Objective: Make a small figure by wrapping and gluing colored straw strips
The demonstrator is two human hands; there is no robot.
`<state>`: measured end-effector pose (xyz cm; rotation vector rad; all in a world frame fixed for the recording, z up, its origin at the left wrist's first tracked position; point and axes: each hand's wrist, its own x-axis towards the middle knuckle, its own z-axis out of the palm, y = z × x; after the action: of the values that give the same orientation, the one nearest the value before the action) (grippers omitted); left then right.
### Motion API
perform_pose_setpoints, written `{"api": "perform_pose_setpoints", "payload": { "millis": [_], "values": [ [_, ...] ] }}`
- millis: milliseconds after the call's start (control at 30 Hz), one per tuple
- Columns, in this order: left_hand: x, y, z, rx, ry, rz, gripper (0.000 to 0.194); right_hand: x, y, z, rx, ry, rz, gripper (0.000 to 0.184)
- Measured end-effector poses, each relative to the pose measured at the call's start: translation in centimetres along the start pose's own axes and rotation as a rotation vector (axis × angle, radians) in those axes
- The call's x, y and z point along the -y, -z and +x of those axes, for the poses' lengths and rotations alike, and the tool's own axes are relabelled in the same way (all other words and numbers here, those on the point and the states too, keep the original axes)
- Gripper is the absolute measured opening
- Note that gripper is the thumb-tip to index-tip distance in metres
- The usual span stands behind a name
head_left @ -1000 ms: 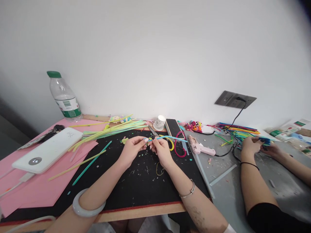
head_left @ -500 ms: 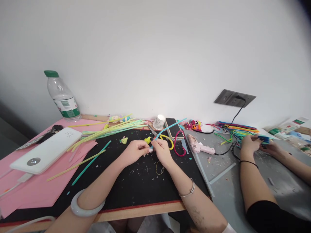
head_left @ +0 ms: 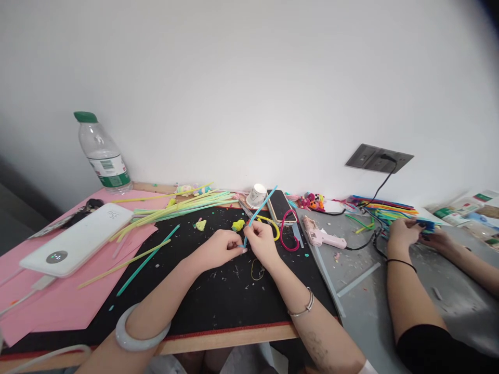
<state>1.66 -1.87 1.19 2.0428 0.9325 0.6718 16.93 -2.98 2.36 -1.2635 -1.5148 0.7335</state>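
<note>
A light-blue pipe cleaner [head_left: 262, 203] rises at a slant from between my hands, over the middle of the black mat [head_left: 230, 306]. My right hand [head_left: 262, 243] pinches it low on its length. At its lower end, the fingertips of my left hand [head_left: 222, 249] are closed and meet my right fingers. A small yellow-green fuzzy piece [head_left: 237, 225] lies just behind my fingers, with a pale yellow one [head_left: 200, 225] further left. Beyond my right hand are a bent yellow pipe cleaner [head_left: 276, 228] and a curled magenta one [head_left: 284, 242].
Left are a white power bank [head_left: 81, 239] on pink paper [head_left: 74, 311], a bottle [head_left: 103, 156] and a bundle of pale pipe cleaners [head_left: 187, 208]. A paper cup [head_left: 256, 196], phone [head_left: 281, 206] and glue gun [head_left: 323, 237] stand rightward. A co-worker's hands [head_left: 405, 234] hold something blue.
The blue pipe cleaner has swung from a curve leaning right to a straighter, steeper slant. Both hands have lowered slightly. The camera view has shifted a little.
</note>
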Motion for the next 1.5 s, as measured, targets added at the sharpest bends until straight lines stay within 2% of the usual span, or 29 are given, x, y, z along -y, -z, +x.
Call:
{"api": "perform_pose_setpoints", "payload": {
  "millis": [133,267,500,600,733,933,1067,1167,1300,1367,1400,1500],
  "values": [
    [-0.1,0.0,0.4,-0.200,0.092,-0.299,0.024,-0.3,0.4,0.4,-0.115,-0.127,0.263,0.034],
    [-0.3,0.2,0.6,-0.332,0.151,-0.522,0.034,-0.5,0.3,0.6,-0.115,-0.235,0.493,0.031],
    [-0.9,0.5,0.4,-0.522,0.187,-0.500,0.031,-0.1,-0.6,0.3,-0.005,-0.305,0.575,0.031],
    [-0.5,0.7,0.4,-0.556,0.189,-0.421,0.030,-0.2,-0.6,0.2,0.000,-0.301,0.560,0.030],
    [-0.1,0.8,0.4,-0.512,0.160,-0.261,0.028,-0.4,-0.3,0.4,-0.013,-0.275,0.524,0.030],
    [-0.1,0.8,0.4,-0.290,0.064,-0.116,0.027,-0.4,0.1,0.3,-0.056,-0.113,0.278,0.035],
    [-0.3,0.6,0.3,-0.107,0.001,-0.120,0.024,-0.3,0.1,0.1,0.019,-0.073,0.170,0.033],
    [-0.5,0.4,0.2,-0.022,-0.016,-0.093,0.024,-0.2,0.0,-0.1,0.071,-0.033,0.063,0.033],
    [-0.5,0.2,0.0,0.080,-0.066,-0.022,0.024,0.1,-0.1,-0.3,0.239,0.041,-0.063,0.032],
    [-0.4,0.1,0.0,0.100,-0.080,-0.011,0.024,0.1,0.0,-0.3,0.284,0.051,-0.083,0.032],
    [-0.4,0.0,0.0,0.087,-0.076,-0.015,0.024,0.1,0.0,-0.2,0.267,0.048,-0.080,0.033],
    [-0.4,-0.1,0.1,-0.041,-0.011,-0.082,0.023,-0.1,0.2,0.1,0.109,-0.001,0.027,0.035]
  ]
}}
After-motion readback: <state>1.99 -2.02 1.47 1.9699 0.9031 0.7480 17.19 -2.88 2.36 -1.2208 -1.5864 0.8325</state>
